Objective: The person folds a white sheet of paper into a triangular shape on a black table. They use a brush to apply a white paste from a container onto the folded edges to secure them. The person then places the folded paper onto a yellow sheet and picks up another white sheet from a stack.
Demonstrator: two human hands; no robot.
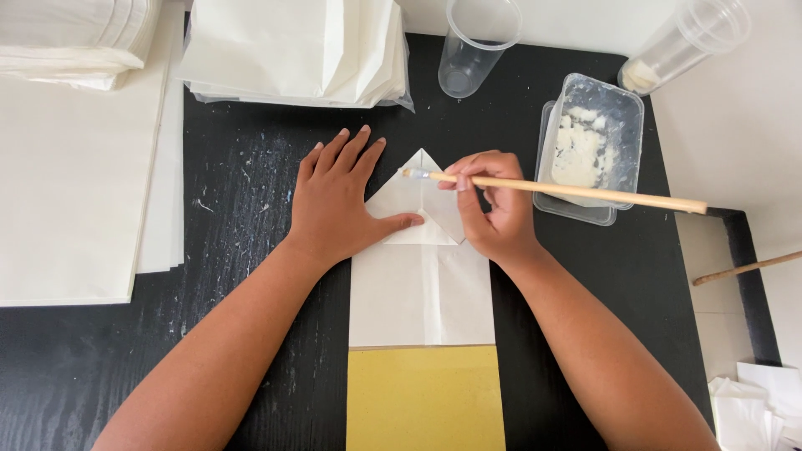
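Note:
A white paper bag piece (422, 288) lies on the black table (242, 276), its far end folded into a point (420, 179). Its near end overlaps a yellow sheet (424, 397). My left hand (338, 200) lies flat, fingers spread, on the left side of the fold, thumb along its lower edge. My right hand (493, 205) grips a long wooden brush (568, 190), whose bristle tip rests on the upper left of the folded point.
A clear tub of white paste (589, 150) sits right of the hands. Two clear plastic cups (476, 46) (685, 42) stand at the back. Stacks of white paper (292, 54) (75, 184) fill the back and left. A wooden stick (743, 269) lies far right.

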